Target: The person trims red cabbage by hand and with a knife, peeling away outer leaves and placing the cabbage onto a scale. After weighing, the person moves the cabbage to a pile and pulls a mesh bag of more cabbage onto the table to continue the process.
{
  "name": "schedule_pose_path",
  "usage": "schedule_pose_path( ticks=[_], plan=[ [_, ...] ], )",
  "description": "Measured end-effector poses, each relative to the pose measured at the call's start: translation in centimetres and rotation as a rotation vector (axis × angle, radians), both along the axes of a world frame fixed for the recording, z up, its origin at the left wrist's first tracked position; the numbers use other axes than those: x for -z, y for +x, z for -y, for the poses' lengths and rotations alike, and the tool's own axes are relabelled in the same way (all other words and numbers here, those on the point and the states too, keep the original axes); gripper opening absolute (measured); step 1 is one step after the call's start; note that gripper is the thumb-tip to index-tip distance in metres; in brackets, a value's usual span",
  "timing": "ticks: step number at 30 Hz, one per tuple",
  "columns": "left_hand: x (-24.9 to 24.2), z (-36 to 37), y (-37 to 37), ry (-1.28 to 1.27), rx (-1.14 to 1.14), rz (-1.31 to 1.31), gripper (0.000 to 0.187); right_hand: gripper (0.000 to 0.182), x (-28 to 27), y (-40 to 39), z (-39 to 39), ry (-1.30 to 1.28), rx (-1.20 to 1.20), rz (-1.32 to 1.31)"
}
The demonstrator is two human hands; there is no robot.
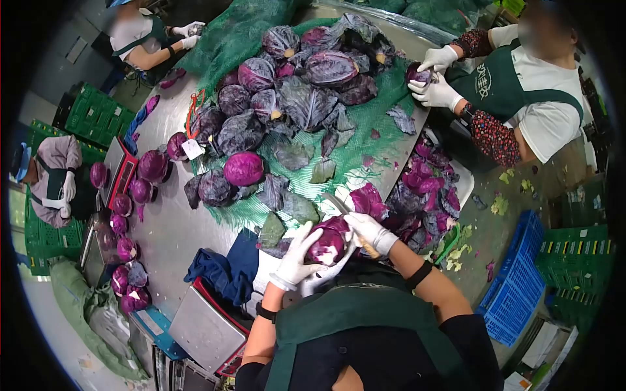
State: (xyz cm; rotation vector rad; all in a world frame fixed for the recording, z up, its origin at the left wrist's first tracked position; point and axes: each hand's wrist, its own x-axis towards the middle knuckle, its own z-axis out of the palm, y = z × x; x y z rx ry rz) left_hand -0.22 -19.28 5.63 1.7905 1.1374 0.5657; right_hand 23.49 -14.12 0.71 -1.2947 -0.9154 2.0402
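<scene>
A red cabbage (328,240) sits in front of my body, its outer side glossy purple with a pale patch at the bottom. My left hand (297,258), in a white glove, is wrapped round its left side. My right hand (369,231), also gloved, is closed on a knife (337,204); the blade points up and left over the cabbage, and the wooden handle end shows under the palm. Just beyond the right hand lies a loose purple leaf (369,201). Dark outer leaves (298,206) are spread on the table past the cabbage.
A heap of red cabbages (255,73) lies on green netting (375,137) on the metal table (175,229). Trimmed leaves fill a bin (467,188) at right. Scales (204,324) and a row of peeled cabbages (141,190) are at left. A co-worker (515,85) handles a cabbage at right; others stand left.
</scene>
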Motion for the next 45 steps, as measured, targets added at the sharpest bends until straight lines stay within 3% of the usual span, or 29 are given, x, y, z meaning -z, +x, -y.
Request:
schedule_pose_path(
  ticks=[1, 3, 4, 5, 7, 8, 9, 11, 13, 15, 17, 19, 20, 21, 25, 27, 28, 29, 30, 31, 33, 34, 35, 37, 39, 40, 41, 43, 45],
  plan=[
    [-0.8, 0.5, -0.4, -0.038, -0.034, -0.01, 0.096, 0.024, -0.9, -0.9, 0.3, -0.038, -0.001, 0.004],
    [-0.9, 1.6, -0.4, -0.171, -0.208, 0.253, 0.098, 0.02, -3.3, -2.9, 0.8, -0.046, -0.02, -0.026],
    [-1.7, 2.1, 0.0, -0.126, -0.296, 0.061, 0.098, 0.018, -3.8, -3.4, 0.7, 0.068, -0.101, 0.034],
    [-1.3, 2.4, 0.4, -0.128, -0.307, 0.055, 0.098, 0.018, -3.1, -3.6, 0.4, 0.066, -0.11, 0.028],
    [-0.4, 2.7, 0.8, -0.129, -0.441, 0.083, 0.092, 0.016, 0.9, -3.4, -0.5, -0.07, 0.152, -0.233],
    [-0.5, 2.7, 0.8, -0.136, -0.473, 0.099, 0.091, 0.016, 5.6, -2.0, -1.0, 0.361, 0.155, -0.023],
    [-0.1, 2.8, 0.5, -0.131, -0.48, 0.102, 0.091, 0.015, -2.2, -1.6, -2.0, 0.053, 0.195, 0.185],
    [1.1, 2.9, 0.2, 0.048, -0.481, 0.041, 0.088, 0.02, -3.4, -1.1, -1.1, 0.551, -0.03, 0.442],
    [0.2, 2.5, 0.7, 0.068, -0.45, -0.01, 0.088, 0.036, -6.7, -2.0, 0.6, 0.666, -0.492, 0.682],
    [0.1, 2.0, 1.5, 0.067, -0.488, -0.044, 0.087, 0.052, -6.1, -3.4, 2.4, 0.91, -0.469, 0.927],
    [0.7, 1.8, 1.8, 0.136, -0.472, -0.089, 0.087, 0.053, -5.9, -3.7, 2.4, 0.785, -0.482, 0.963],
    [0.4, 1.8, 2.9, 0.305, -0.524, -0.233, 0.081, 0.049, -6.4, -3.7, 1.8, 0.677, -0.502, 0.978],
    [0.0, 2.1, 3.9, 0.19, -0.585, -0.225, 0.073, 0.043, -5.6, -3.5, 2.1, 0.769, -0.448, 0.992],
    [-0.6, 1.7, 4.6, 0.316, -0.552, -0.338, 0.071, 0.043, -4.8, -3.3, 2.3, 0.767, -0.441, 0.997],
    [-1.9, 1.1, 5.9, 0.376, -0.424, -0.466, 0.068, 0.026, -2.6, -1.5, 2.6, 0.73, -0.431, 1.073],
    [-1.8, 1.0, 5.7, 0.387, -0.374, -0.531, 0.067, 0.021, -0.5, -0.2, 2.9, 0.872, -0.196, 0.777],
    [-1.2, 0.9, 4.7, 0.396, -0.376, -0.389, 0.066, 0.019, -1.6, 0.6, 1.9, 0.816, -0.121, 0.769],
    [-0.4, 0.7, 3.4, 0.402, -0.376, -0.247, 0.066, 0.015, 2.8, 2.8, 1.0, 0.699, -0.078, 0.63],
    [0.4, 0.6, 1.9, 0.187, -0.407, -0.021, 0.07, 0.019, 1.7, 4.3, 0.0, 0.439, -0.118, 0.621],
    [1.2, 0.3, 0.2, 0.2, -0.348, 0.041, 0.071, 0.023, 0.1, 5.0, -0.9, 0.182, -0.156, 0.604],
    [1.5, 0.7, -1.1, 0.119, -0.274, 0.036, 0.072, 0.032, -0.3, 3.8, -0.5, 0.579, -0.299, 0.752],
    [1.0, 1.0, -0.6, 0.145, -0.264, -0.027, 0.073, 0.042, -2.8, 1.8, 0.1, 0.708, -0.146, 0.523],
    [0.4, 1.2, 0.3, 0.177, -0.253, -0.088, 0.075, 0.047, -6.6, -0.1, 0.2, 0.829, -0.349, 0.587],
    [-0.4, 1.3, 1.1, 0.21, -0.167, -0.14, 0.079, 0.038, -5.0, -3.0, 0.6, 0.921, -0.199, 0.672],
    [-1.1, 1.4, 1.1, 0.153, -0.171, -0.131, 0.077, 0.031, -1.9, -3.4, -0.8, 0.88, -0.141, 0.6],
    [-0.7, 1.5, 0.3, 0.129, -0.176, -0.063, 0.076, 0.026, -1.7, -2.5, -1.8, 0.718, -0.17, 0.659],
    [0.0, 1.4, -0.6, 0.107, -0.182, 0.008, 0.075, 0.023, -1.0, -1.2, -2.7, 0.836, -0.127, 0.785],
    [1.2, 1.6, -1.3, 0.063, -0.27, 0.083, 0.074, 0.024, -2.6, -0.2, -3.2, 0.85, 0.021, 0.72],
    [1.6, 2.0, -1.1, 0.034, -0.348, 0.1, 0.074, 0.036, -7.3, -1.2, -1.2, 0.667, -0.271, 0.683]
  ],
)
